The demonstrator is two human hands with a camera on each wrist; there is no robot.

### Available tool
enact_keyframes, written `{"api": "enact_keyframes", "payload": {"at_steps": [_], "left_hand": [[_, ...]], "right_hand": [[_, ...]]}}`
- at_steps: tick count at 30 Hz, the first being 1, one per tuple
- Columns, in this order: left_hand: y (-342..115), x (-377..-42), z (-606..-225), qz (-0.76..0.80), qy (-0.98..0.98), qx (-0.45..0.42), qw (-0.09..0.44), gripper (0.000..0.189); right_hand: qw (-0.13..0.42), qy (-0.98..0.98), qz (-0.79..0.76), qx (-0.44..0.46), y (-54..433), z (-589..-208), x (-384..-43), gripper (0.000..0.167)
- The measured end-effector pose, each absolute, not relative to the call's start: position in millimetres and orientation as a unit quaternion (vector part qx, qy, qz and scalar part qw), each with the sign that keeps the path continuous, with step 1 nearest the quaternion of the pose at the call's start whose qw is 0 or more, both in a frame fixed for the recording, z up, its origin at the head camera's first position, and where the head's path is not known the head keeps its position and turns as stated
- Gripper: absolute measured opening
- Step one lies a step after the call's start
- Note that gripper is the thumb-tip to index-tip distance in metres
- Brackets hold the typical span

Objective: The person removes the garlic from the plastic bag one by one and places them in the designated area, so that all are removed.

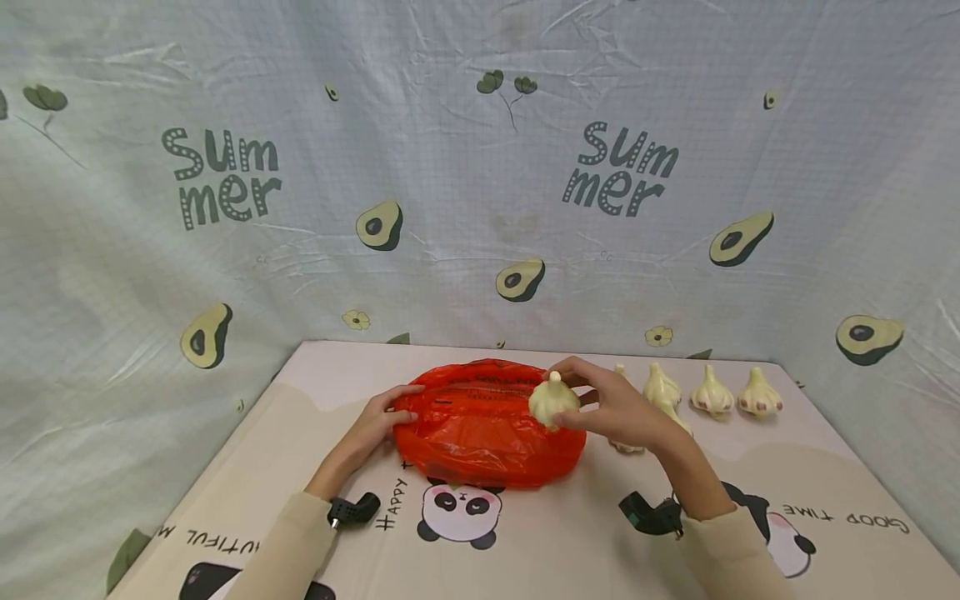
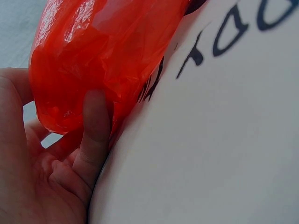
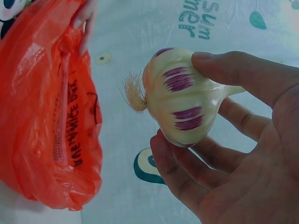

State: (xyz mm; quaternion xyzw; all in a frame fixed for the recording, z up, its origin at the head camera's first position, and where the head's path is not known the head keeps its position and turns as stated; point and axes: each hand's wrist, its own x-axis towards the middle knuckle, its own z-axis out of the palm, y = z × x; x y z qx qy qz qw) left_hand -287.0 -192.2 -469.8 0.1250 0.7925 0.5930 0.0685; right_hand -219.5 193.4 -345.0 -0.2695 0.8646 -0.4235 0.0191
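A red plastic bag [image 1: 487, 446] with black print lies on the table, its mouth spread wide. My left hand [image 1: 377, 421] grips the bag's left edge, with fingers and thumb on either side of the plastic in the left wrist view. Over the bag's right side my right hand [image 1: 618, 408] holds a garlic bulb [image 1: 553, 402] between thumb and fingers. Purple streaks and a tuft of roots show on this garlic bulb [image 3: 182, 98] in the right wrist view. The inside of the bag is mostly hidden by its folds.
Several more garlic bulbs [image 1: 711, 394] stand at the table's right rear, some partly hidden behind my right hand and wrist. The pale table [image 1: 540, 546] carries printed pandas and lettering. A hanging sheet [image 1: 450, 150] with avocado prints closes off the back and sides.
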Motion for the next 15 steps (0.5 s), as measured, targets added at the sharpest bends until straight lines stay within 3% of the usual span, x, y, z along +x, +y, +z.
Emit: {"api": "enact_keyframes", "payload": {"at_steps": [15], "left_hand": [[-192,-288,-471,0.588,0.796,0.126,0.067,0.052]], "right_hand": [[0.032,0.873,-0.433,-0.223,210,-341,-221,0.053]]}}
